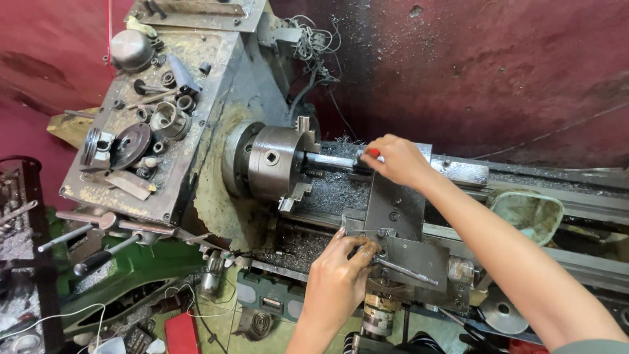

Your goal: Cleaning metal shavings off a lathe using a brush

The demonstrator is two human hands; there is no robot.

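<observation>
Reaching over a metal lathe, the person works with both bare hands near the three-jaw chuck (272,162), which serves as the landmark. The right hand (398,159) sits just to the right of the chuck, its fingers pinched together on a small red-tipped tool (373,153) held against the steel bar (331,162) that sticks out of the chuck. The left hand (339,275) lies below and to the right of the chuck, its grip closed on the head end of a slim metal handle (403,269) at the front of the carriage (393,211). Grey metal shavings (331,190) lie heaped on the bed right beneath the chuck. To the left of the chuck, the headstock top (196,65) carries loose fittings, rings and a round metal cap (131,47). Far right of the chuck, a worn green bowl (528,214) rests on the lathe bed.
</observation>
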